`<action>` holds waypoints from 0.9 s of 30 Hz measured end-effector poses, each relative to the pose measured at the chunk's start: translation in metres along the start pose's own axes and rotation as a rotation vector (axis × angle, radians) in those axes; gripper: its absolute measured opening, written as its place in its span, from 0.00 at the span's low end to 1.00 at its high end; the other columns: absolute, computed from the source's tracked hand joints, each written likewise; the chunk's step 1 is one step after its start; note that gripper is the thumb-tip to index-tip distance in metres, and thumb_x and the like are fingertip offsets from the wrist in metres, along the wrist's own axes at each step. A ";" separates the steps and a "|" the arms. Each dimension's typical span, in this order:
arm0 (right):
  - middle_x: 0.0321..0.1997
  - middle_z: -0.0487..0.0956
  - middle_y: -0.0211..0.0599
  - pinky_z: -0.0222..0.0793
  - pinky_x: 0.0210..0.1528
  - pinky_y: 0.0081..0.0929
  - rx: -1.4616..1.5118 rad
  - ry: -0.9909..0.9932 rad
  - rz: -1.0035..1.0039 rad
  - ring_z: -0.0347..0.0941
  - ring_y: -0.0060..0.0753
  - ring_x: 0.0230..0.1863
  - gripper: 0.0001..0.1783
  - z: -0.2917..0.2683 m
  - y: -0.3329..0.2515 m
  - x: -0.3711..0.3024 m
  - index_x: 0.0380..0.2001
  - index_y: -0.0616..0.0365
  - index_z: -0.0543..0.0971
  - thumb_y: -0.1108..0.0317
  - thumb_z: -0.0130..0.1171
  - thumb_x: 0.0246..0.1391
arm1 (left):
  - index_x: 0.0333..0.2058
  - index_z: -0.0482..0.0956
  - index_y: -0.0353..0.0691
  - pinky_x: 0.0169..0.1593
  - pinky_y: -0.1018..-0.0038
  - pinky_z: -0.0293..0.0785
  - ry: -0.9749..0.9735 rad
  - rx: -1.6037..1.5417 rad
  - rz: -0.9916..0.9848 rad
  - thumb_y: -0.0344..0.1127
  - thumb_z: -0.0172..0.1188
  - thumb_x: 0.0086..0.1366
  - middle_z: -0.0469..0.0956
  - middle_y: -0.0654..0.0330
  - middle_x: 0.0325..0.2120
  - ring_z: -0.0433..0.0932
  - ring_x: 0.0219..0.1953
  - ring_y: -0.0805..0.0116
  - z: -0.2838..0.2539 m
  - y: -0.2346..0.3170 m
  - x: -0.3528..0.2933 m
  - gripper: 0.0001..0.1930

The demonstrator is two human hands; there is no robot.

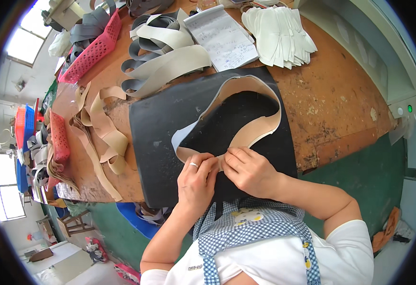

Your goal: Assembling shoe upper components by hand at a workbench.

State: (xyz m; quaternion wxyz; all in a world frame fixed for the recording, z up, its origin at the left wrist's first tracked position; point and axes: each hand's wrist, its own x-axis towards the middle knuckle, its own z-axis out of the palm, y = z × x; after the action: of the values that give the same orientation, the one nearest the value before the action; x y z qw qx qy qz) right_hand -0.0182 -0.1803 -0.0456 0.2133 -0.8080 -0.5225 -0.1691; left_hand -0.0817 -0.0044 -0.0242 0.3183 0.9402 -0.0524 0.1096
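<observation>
Over a black mat [153, 142] on the wooden table, a tan strip of material [260, 127] with a pale edge curves round in a loop. Both my hands grip it at the near side of the loop, close together. My left hand [196, 183], with a ring on one finger, pinches the strip. Right beside it, my right hand [251, 172] has its fingers closed on the same strip. The fingertips hide the spot between them, so whether two ends overlap there cannot be made out. A pale bluish piece [183, 135] shows on the loop's left side.
Tan strips [104, 126] lie left of the mat, and grey strips [170, 71] are heaped behind it. A written notepad [224, 38] and a stack of white cut pieces [279, 35] lie at the back. Pink baskets [94, 50] stand left; a machine [393, 71] with buttons stands right.
</observation>
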 end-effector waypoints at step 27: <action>0.35 0.80 0.48 0.78 0.40 0.29 -0.148 -0.082 -0.174 0.78 0.45 0.43 0.14 -0.003 -0.001 0.008 0.31 0.69 0.83 0.68 0.59 0.43 | 0.42 0.82 0.29 0.60 0.54 0.72 0.068 0.185 0.164 0.18 0.60 0.46 0.77 0.50 0.47 0.77 0.52 0.51 0.015 -0.001 -0.038 0.20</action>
State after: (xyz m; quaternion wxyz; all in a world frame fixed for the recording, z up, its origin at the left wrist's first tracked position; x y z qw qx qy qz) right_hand -0.0160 -0.1757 -0.0392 0.1159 -0.7793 -0.5851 -0.1919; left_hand -0.1155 -0.0115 -0.0458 0.2216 0.9539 -0.1079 0.1713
